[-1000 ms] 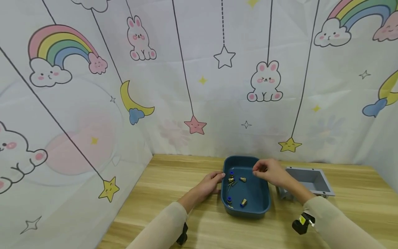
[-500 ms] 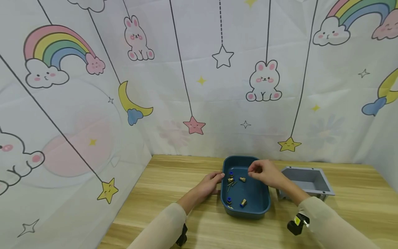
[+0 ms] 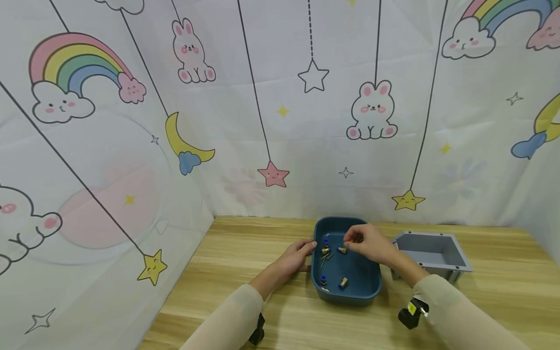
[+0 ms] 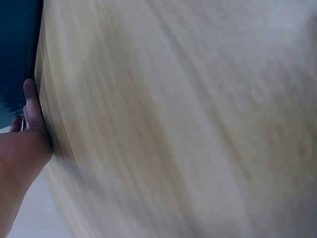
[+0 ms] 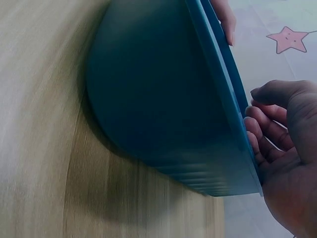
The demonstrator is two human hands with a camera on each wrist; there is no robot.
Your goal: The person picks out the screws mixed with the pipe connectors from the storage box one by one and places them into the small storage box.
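Dark blue bin (image 3: 362, 274) on a wood-grain table (image 3: 245, 238), head view, far wall at twelve o'clock. The left hand (image 3: 293, 257) rests at nine o'clock, fingers extended along the outer wall, thumb at the rim. The right hand (image 3: 369, 242) hangs over the rim at two o'clock, fingers curled and thumb tip close to the index tip; whether anything is pinched cannot be told. Near these fingertips lies a brass fitting (image 3: 342, 250); blue-capped fittings (image 3: 323, 280) lie at ten, eight and six o'clock, thin pins (image 3: 323, 261) at nine. Outside, at three o'clock: grey box (image 3: 433, 241).
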